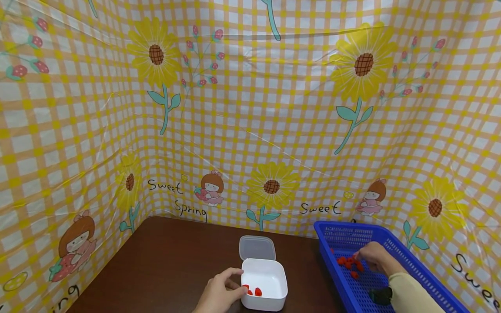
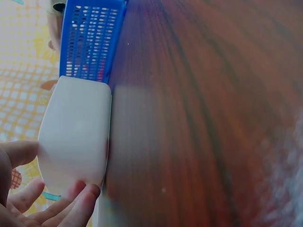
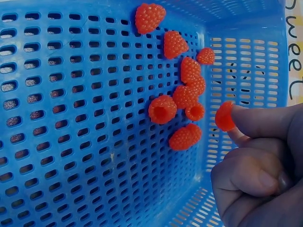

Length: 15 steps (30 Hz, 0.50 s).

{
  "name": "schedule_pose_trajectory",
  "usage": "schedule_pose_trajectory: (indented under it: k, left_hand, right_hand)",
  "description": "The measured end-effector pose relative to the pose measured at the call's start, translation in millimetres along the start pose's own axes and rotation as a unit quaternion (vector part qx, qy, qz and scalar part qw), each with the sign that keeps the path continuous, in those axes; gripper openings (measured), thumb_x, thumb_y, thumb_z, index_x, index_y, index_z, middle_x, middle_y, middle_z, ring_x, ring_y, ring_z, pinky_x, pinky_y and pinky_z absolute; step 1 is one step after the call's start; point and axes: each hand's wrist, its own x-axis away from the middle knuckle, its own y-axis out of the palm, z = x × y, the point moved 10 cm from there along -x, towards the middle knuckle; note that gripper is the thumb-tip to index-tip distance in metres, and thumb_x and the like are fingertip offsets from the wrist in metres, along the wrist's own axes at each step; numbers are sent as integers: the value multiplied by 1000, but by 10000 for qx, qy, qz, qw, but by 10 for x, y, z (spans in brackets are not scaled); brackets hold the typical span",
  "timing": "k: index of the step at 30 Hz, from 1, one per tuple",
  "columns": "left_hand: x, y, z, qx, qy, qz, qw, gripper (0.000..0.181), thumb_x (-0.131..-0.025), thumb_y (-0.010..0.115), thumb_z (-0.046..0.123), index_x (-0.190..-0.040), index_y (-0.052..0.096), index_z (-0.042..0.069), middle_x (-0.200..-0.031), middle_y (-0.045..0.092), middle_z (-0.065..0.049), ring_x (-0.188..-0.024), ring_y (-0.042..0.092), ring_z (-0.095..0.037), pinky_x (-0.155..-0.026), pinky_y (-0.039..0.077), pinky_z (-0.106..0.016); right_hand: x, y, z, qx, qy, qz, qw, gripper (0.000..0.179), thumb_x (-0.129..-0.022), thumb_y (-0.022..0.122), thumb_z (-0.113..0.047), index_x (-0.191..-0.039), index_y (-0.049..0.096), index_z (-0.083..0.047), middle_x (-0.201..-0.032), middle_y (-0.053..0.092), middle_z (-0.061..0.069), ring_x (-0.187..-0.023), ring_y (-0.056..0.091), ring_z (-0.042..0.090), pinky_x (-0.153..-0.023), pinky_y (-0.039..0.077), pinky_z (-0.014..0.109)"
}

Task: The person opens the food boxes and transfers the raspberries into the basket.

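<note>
My right hand is inside a blue plastic basket, pinching a red raspberry between thumb and fingertip; the other fingers are curled in. Several more raspberries lie loose on the basket's slotted floor, some touching one another. At the middle front of the table, a white box stands upright without a lid. A few raspberries lie inside along its near wall. My left hand grips the box's left side, thumb at the near rim and fingers spread along the wall in the left wrist view.
Just behind the box, a translucent lid lies flat on the dark brown table. A checked, flower-printed cloth walls the table at the back and both sides. The basket stands along the right side.
</note>
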Motion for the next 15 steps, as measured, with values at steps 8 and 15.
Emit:
schedule_pose_trajectory:
  k: [8,15]
  left_hand:
    - [-18,7,-10,1,-118,-20,9999,39,-84,79,24,-120,69,15,-79,68,1,-72,65,-16,-65,51,-37]
    - [-21,7,-19,42,-171,-47,9998,39,-84,79,23,-120,68,14,-79,68,0,-72,65,-17,-65,52,-37]
  right_hand:
    - [-5,2,-6,-91,-83,20,9999,26,-87,59,1,-105,67,18,-50,33,-9,-43,23,4,-44,29,22]
    - [49,7,-155,90,-207,15,9997,23,-88,59,-3,-102,69,12,-57,44,-6,-43,24,5,-43,29,24]
